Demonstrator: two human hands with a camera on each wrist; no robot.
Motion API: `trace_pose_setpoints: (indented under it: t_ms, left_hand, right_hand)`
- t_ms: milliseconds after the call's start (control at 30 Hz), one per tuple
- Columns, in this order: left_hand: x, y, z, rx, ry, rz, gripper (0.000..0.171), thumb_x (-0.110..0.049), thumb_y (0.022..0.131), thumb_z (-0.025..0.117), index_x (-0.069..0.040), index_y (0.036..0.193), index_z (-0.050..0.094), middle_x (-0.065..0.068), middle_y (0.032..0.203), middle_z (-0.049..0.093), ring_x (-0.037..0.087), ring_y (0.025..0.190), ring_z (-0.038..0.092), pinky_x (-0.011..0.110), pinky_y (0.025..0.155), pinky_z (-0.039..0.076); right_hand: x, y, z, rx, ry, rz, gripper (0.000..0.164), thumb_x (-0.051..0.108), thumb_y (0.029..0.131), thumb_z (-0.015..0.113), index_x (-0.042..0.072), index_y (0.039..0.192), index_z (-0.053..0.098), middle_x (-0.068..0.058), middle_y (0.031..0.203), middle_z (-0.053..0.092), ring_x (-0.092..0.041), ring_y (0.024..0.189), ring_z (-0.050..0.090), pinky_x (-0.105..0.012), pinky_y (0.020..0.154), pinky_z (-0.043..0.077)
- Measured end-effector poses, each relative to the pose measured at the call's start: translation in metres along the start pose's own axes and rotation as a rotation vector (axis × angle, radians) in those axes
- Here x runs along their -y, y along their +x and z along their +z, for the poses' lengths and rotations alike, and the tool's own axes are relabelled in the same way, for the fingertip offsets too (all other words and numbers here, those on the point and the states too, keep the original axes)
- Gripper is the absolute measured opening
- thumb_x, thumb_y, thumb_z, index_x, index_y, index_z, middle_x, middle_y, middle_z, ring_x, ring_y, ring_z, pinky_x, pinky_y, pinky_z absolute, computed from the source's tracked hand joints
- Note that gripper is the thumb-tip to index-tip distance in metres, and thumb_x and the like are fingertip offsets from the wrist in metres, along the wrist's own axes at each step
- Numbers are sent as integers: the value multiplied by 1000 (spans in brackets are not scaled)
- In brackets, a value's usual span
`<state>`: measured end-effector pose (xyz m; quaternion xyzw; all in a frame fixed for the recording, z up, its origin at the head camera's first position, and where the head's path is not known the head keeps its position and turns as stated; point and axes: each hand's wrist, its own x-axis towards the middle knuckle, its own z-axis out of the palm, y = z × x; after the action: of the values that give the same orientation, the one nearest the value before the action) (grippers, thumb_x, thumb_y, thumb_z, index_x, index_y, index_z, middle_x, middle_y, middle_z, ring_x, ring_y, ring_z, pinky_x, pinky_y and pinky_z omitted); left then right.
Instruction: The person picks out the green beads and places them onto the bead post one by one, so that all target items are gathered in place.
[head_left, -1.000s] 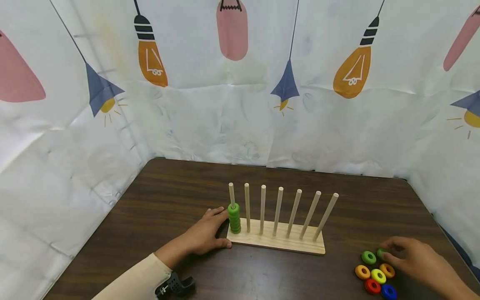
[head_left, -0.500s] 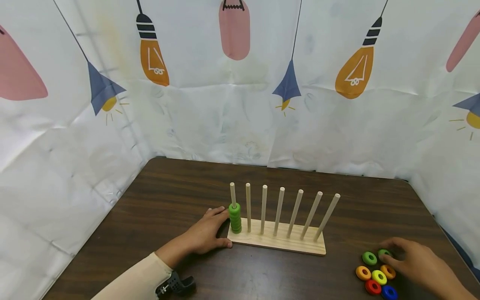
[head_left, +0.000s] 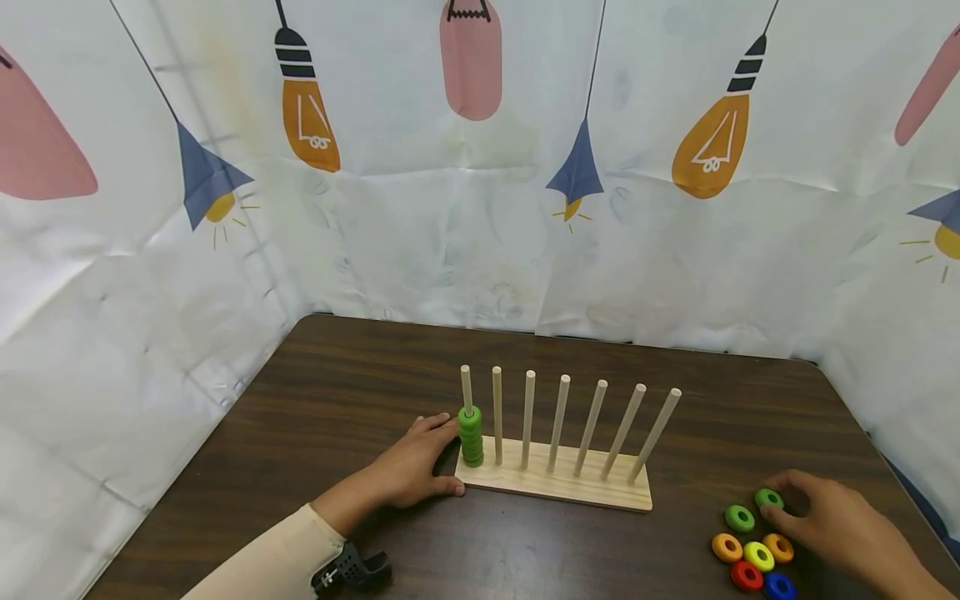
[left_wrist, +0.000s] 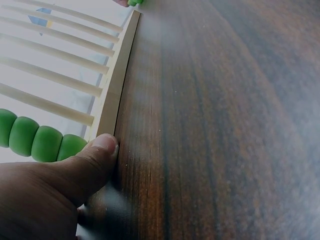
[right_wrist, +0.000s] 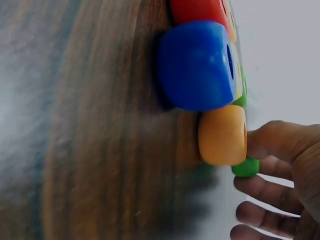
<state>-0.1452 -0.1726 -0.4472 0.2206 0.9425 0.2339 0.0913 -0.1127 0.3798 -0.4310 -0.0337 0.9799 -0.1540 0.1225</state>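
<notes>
A wooden peg stand point(head_left: 555, 479) carries a row of upright pegs, and several green rings point(head_left: 470, 437) are stacked on its leftmost peg. My left hand point(head_left: 412, 468) holds the left end of the base, thumb on the front corner and fingers toward the back; the left wrist view shows the thumb point(left_wrist: 97, 155) against the wood. Over at the right, my right hand point(head_left: 832, 521) pinches a loose green ring point(head_left: 768, 498) at table level between thumb and fingers. In the right wrist view this green ring point(right_wrist: 246, 168) is partly hidden by the thumb.
Beside the right hand lie another green ring point(head_left: 739, 519), two orange rings point(head_left: 726, 547), a yellow ring point(head_left: 759, 556), a red ring point(head_left: 746, 576) and a blue ring point(head_left: 780, 586). A patterned white curtain point(head_left: 420, 242) stands behind the brown table point(head_left: 360, 358).
The green ring at my right fingertips has shifted slightly away from the other rings, toward the far side. My left hand and the peg stand have stayed put.
</notes>
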Motion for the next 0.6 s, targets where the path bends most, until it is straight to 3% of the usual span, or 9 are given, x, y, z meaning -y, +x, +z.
trace_pose_setpoints:
  t_ms: [167,467,600]
  left_hand:
    - [0,0,1,-3,7,4,89,-41,85,84,-8,157,42,18,157,43,39,150,28,60,121,20]
    - [-1,-1,0,0,-1,6,88,-41,86,84,-9,157,42,16,157,43,39,150,26,62,121,19]
    - [-1,-1,0,-1,-1,13,88,-41,86,84,-9,157,42,16,157,43,39,150,27,61,121,18]
  right_hand:
    - [12,3,-6,-107,9,-77,41,39,92,77,8,118,71,-10,106,72,-34,93,67,-54,67,56]
    - [47,4,-16,-298,34,-247,34,24,87,84,10,117,75,-7,107,70,-33,94,65,-52,68,56]
    - [64,5,-21,-362,29,-292,35,24,85,85,13,117,75,-6,109,70,-28,91,65,-41,64,54]
